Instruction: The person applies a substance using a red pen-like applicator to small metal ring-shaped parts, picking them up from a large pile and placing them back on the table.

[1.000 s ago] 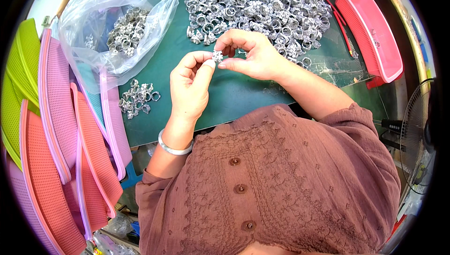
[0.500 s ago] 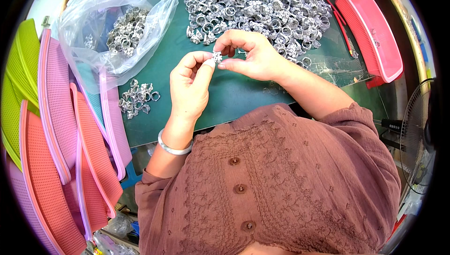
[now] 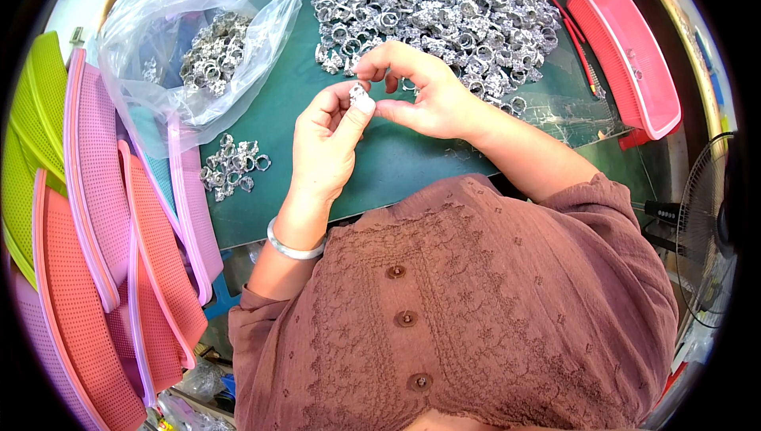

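Observation:
A small silver ring (image 3: 357, 95) with a cluster-shaped top is pinched between the thumb and forefinger of my left hand (image 3: 326, 136), its lower part hidden by the thumb. My right hand (image 3: 432, 98) curves close beside it, thumb and forefinger apart with a gap between them; its fingertips are next to my left fingers. Beyond both hands spreads a large heap of silver rings (image 3: 436, 11) on the green tabletop (image 3: 412, 169). A smaller group of rings (image 3: 234, 165) lies to the left of my left wrist.
An opened clear plastic bag (image 3: 269, 42) holding more rings (image 3: 212, 54) stands at far left. Stacked purple, orange and green perforated baskets (image 3: 95, 177) crowd the left side. Red-handled pliers (image 3: 579, 46) and a pink basket (image 3: 670, 114) are at right, with a fan (image 3: 701, 225) nearer.
The ring has turned and shifted slightly left in my left fingers, so its top now shows less. My right forefinger and thumb have spread apart from it.

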Tool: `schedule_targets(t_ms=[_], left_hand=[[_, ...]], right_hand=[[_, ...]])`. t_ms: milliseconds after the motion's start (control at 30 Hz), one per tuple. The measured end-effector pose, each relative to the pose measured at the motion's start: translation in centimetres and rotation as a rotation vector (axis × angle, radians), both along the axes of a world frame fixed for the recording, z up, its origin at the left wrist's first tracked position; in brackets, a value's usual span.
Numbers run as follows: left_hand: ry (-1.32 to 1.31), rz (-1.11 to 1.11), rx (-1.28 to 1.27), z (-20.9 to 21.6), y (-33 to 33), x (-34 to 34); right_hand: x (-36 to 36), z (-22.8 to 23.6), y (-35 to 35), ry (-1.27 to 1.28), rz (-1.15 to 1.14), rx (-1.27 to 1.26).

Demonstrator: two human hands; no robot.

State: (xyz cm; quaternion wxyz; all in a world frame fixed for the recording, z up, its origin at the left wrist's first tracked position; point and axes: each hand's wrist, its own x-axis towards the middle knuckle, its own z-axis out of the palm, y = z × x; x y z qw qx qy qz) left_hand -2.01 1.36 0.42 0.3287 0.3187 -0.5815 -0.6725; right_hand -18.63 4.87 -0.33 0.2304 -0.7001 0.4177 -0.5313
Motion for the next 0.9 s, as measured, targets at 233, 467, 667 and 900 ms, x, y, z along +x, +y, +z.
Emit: schedule_targets(t_ms=[233,467,667,900], left_hand=[[0.161,-0.026,-0.013,-0.2,0.0,0.1],[0.235,0.013,0.22,-0.4,-0.4,0.6],[0.242,-0.01,0.378,-1.7,-1.4,1.2],[0.127,0.028,0.346,-1.9,-1.2,0.8]], right_hand=[[-0.2,0.0,-0.1,-0.013,-0.005,0.053],[-2.2,0.1,-1.0,0.308,-0.317,-0.122],[-2.4,-0.9,-1.7,0.823,-0.463,-0.083],[-1.4,-1.3,-2.0,1.019,-0.534,-0.025]])
